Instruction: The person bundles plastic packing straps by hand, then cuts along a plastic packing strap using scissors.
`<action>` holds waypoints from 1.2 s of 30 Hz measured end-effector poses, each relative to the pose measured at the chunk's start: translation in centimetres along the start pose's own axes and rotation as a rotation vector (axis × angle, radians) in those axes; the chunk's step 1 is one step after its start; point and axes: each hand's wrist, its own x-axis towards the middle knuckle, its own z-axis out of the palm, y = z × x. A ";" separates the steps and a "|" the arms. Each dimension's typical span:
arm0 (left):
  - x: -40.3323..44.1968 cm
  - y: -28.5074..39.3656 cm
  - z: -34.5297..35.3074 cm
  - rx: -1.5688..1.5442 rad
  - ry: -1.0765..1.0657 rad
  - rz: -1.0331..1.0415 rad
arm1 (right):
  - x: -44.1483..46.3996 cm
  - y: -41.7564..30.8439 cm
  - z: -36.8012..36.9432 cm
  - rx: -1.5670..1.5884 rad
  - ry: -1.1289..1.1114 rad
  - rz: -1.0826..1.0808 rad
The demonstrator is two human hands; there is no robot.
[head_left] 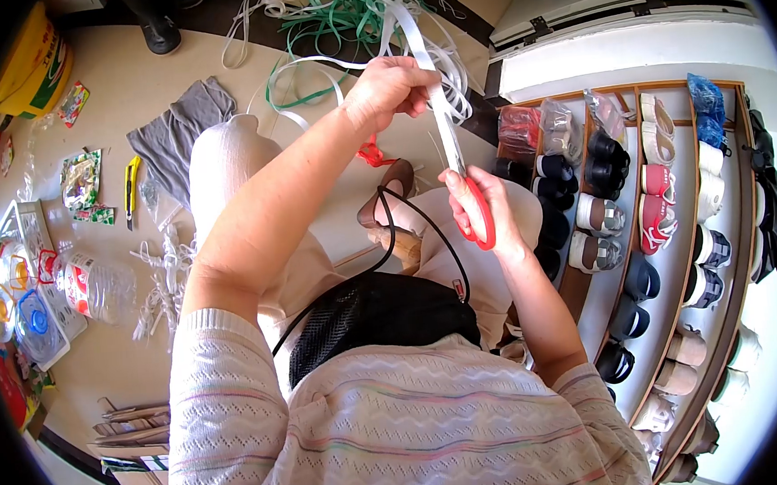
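Between the left hand (396, 91), its fingers pinched on it, and the right hand (507, 205), clamped around red-handled scissors (479, 207), a white plastic strap (415, 38) runs along what look like blades, so a sudden slip could drive them toward the pinching fingers.

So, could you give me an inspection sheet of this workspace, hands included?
Surface: light floor, partly covered.
Job's things: white strap; red-handled scissors, blades close to the strap, though whether they are cutting is unclear.
Clutter: tangled green strapping, grey cloth, yellow utility knife and plastic bottle on the floor.
Hands: left hand pinches the strap; right hand grips the scissors.
Cables: nothing seen.
Surroundings: shoe rack on the right, yellow bucket at upper left.
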 end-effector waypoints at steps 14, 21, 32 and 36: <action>-0.6 0.1 0.6 0.116 -0.041 0.084 | 1.0 -1.2 -0.7 -0.091 -0.046 -0.056; -0.9 -0.2 1.2 0.090 -0.047 0.082 | 0.7 -1.4 -0.4 0.026 -0.055 -0.036; -0.2 0.2 0.2 -0.126 -0.018 0.055 | 0.9 -0.9 0.1 -0.019 0.036 -0.030; -0.3 -0.1 0.5 -0.103 0.014 0.056 | 1.0 -0.1 0.2 -0.060 0.058 -0.108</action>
